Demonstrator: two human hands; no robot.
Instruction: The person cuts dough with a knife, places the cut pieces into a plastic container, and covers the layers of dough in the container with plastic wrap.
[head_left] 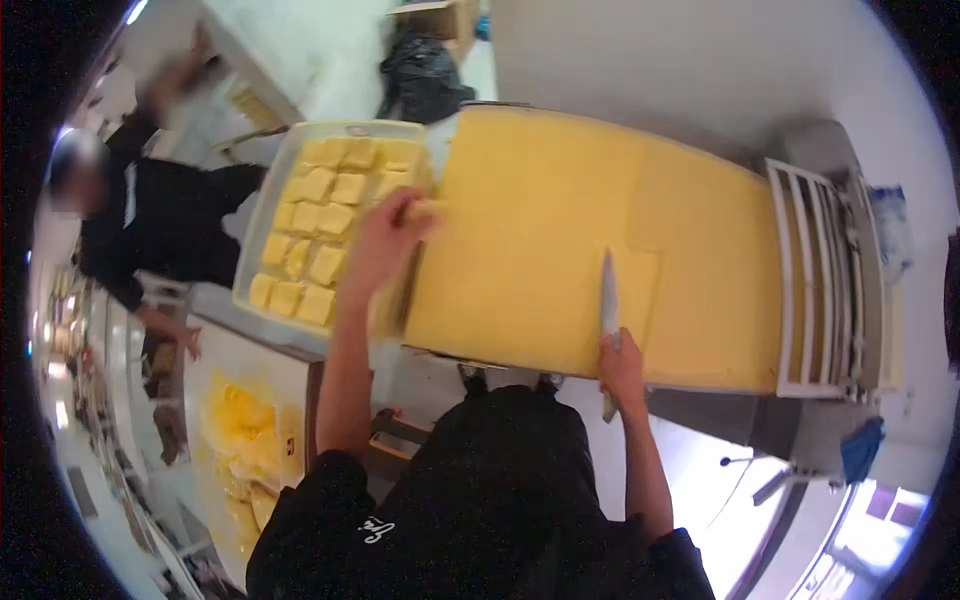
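Observation:
My right hand (621, 372) is closed round the handle of a knife (610, 295), its blade pointing away from me over a wide yellow sheet (530, 230) that looks like dough. Cut lines run across the sheet near the blade. Slightly blurred, my left hand (385, 240) is pinched at the sheet's left edge, beside a pale plastic tub (242, 270). A small yellow piece (425, 210) seems to be between its fingers. Inside the tub lie rows of yellow blocks (335, 220).
White bars of a guard (785, 280) stand at the sheet's right end. Lower left, a white worktop (205, 370) carries a yellow mass (240, 420) and more pieces. A person in black (175, 210) is beyond it. A black bag (420, 75) sits behind the tub.

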